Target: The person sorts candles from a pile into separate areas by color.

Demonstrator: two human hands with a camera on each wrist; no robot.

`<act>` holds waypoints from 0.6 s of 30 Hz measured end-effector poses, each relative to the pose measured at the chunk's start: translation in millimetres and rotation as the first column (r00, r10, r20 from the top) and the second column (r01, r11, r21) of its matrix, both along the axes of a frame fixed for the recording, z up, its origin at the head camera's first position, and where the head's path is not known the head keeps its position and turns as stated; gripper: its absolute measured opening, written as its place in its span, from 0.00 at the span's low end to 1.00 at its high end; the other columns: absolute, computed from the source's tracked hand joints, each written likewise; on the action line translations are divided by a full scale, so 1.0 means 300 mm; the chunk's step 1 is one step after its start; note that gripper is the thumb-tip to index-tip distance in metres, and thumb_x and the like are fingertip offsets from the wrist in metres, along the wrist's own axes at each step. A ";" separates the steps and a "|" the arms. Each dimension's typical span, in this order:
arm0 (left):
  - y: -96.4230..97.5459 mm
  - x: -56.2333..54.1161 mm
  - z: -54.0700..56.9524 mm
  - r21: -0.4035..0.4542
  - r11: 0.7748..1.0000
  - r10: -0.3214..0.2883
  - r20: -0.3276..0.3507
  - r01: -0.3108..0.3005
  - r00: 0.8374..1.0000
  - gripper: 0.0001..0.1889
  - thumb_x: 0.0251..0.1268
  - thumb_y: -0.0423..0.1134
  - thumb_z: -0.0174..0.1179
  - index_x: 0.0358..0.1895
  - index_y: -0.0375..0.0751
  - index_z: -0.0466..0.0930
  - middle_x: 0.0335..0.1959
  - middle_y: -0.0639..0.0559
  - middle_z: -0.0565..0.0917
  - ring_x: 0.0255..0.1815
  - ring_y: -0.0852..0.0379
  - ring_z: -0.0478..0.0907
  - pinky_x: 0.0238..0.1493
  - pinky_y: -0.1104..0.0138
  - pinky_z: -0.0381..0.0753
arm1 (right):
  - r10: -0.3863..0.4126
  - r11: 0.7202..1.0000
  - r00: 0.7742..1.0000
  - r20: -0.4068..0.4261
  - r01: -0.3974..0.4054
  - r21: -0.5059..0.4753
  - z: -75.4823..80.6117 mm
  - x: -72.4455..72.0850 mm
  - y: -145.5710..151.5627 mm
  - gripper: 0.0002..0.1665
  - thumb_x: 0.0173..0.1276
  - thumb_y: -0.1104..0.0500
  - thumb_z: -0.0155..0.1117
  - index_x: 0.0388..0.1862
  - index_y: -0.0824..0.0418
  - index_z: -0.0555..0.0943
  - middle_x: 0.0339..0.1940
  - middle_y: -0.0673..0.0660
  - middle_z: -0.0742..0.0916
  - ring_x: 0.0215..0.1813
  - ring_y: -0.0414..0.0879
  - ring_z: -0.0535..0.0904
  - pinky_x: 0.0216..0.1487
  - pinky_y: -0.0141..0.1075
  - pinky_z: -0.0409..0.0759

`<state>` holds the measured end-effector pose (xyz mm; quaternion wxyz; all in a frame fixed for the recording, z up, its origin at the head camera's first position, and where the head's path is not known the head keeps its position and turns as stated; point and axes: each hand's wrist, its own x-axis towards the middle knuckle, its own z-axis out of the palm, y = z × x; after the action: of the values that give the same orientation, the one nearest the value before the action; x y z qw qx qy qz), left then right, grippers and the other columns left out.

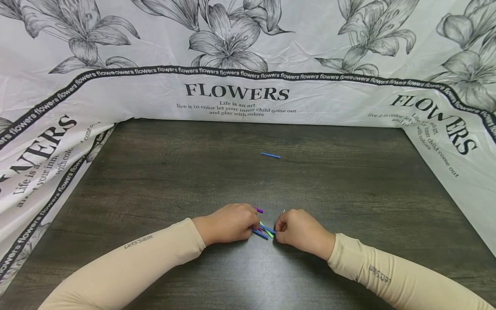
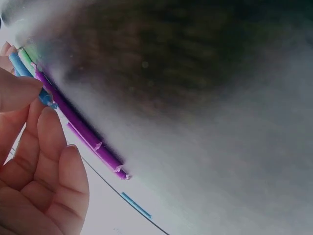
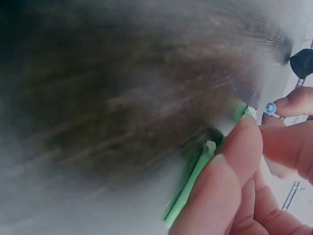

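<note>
My left hand (image 1: 232,223) pinches a blue stick (image 2: 22,63) between thumb and fingers, low over the dark table. Beside its fingertips lie a purple stick (image 2: 83,122) and a green stick (image 2: 28,53), crossing closely in a small bundle. My right hand (image 1: 304,232) faces it, thumb and forefinger drawn together near the bundle's right end. At those fingertips shows a green stick's pale end (image 3: 251,112); I cannot tell whether they grip it. Another green stick (image 3: 190,186) lies along the right hand's other fingers, partly hidden by them.
One blue stick (image 1: 270,155) lies alone farther back on the dark wood-grain table (image 1: 174,163). White cloth with flower prints (image 1: 236,99) hangs along the back and both sides. Cream sleeves cover both forearms.
</note>
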<state>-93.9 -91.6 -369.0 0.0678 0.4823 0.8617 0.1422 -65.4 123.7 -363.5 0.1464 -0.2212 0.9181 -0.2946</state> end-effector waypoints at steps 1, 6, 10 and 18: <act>-0.001 0.000 0.000 0.006 1.000 0.002 0.003 -0.002 1.000 0.07 0.51 0.28 0.61 0.29 0.44 0.83 0.27 0.59 0.77 0.31 0.63 0.72 0.34 0.70 0.75 | 0.003 1.000 1.000 -0.004 -0.003 -0.001 0.001 0.001 0.001 0.07 0.52 0.68 0.66 0.22 0.56 0.81 0.17 0.43 0.81 0.18 0.34 0.69 0.22 0.29 0.70; -0.007 -0.001 0.000 0.028 1.000 0.006 0.005 -0.006 1.000 0.07 0.51 0.28 0.61 0.30 0.44 0.84 0.29 0.58 0.78 0.32 0.63 0.73 0.35 0.69 0.76 | 0.007 1.000 1.000 -0.023 -0.007 0.004 0.011 0.001 0.003 0.07 0.52 0.68 0.66 0.22 0.56 0.82 0.17 0.42 0.81 0.18 0.33 0.69 0.22 0.29 0.70; -0.015 -0.002 0.005 0.053 0.999 0.011 -0.002 -0.011 1.000 0.06 0.51 0.28 0.62 0.29 0.44 0.84 0.28 0.57 0.79 0.32 0.62 0.74 0.35 0.68 0.76 | 0.001 1.000 1.000 -0.022 0.000 0.018 0.018 0.002 0.005 0.07 0.53 0.67 0.66 0.22 0.55 0.81 0.17 0.42 0.81 0.18 0.33 0.68 0.21 0.29 0.69; -0.033 -0.015 0.039 0.054 0.997 0.060 0.037 -0.062 0.998 0.07 0.55 0.28 0.61 0.33 0.43 0.85 0.32 0.56 0.82 0.36 0.61 0.76 0.41 0.67 0.78 | 0.003 0.999 1.000 -0.024 -0.002 0.034 0.020 0.002 0.011 0.08 0.53 0.67 0.66 0.21 0.55 0.81 0.17 0.42 0.80 0.18 0.34 0.68 0.22 0.29 0.69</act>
<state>-98.3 -101.4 -357.2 0.0651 0.4551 0.8703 0.1764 -64.9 127.0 -357.4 0.1394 -0.2233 0.9244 -0.2762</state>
